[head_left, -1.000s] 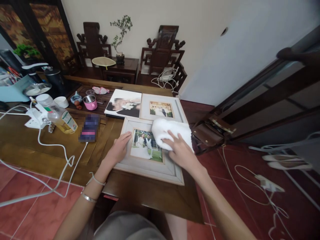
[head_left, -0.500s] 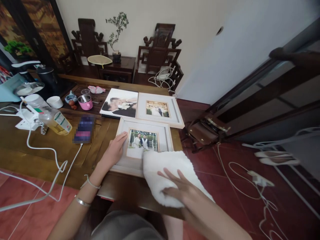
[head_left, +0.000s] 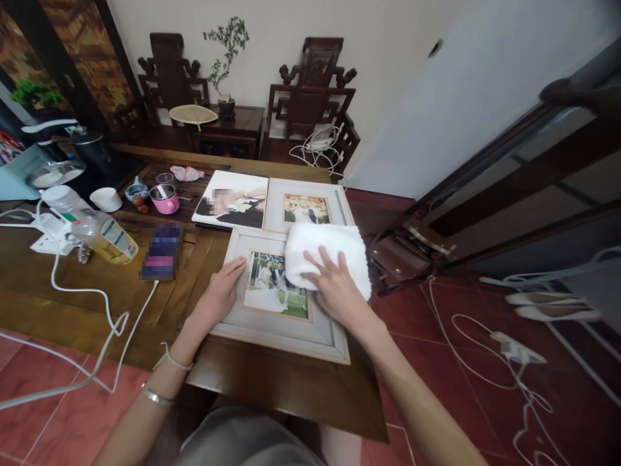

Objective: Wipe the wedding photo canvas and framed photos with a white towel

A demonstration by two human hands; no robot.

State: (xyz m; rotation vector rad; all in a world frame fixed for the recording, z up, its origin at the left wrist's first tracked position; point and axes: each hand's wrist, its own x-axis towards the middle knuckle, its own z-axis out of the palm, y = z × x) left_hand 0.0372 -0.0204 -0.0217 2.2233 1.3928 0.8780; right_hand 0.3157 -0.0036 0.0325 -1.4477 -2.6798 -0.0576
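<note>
The wooden tabletop [head_left: 72, 291] fills the left and middle of the view, with red floor tiles around it. Two carved dark chairs [head_left: 315, 90] stand against the wall beyond its far edge.

At the near right corner of the tabletop lies a large picture frame [head_left: 272, 327], pale, flat and face up, with a photo of a couple in its window. Its near edge sits close to the tabletop's edge. Just behind it, touching or nearly so, lies a second pale frame [head_left: 274, 207], also flat. An unframed photo print [head_left: 233, 200] lies just left of that one.

A folded white towel [head_left: 320, 243] rests across the far right corner of the near frame and overlaps the near edge of the second frame. A brown bag [head_left: 402, 252] sits just off the tabletop's right side, near the towel.

The right hand [head_left: 334, 291] lies flat on the towel, fingers spread and straight, pressing down on the cloth rather than gripping it. The left hand [head_left: 220, 294] rests palm down on the left border of the near frame, fingers stretched out and together, grasping nothing. There are bracelets on that wrist.

Left of the frames a phone [head_left: 162, 251] lies flat with a white cable running from it. A plastic bottle [head_left: 104, 238] lies on its side just beyond. A small pink cup [head_left: 165, 199] stands farther back.
</note>
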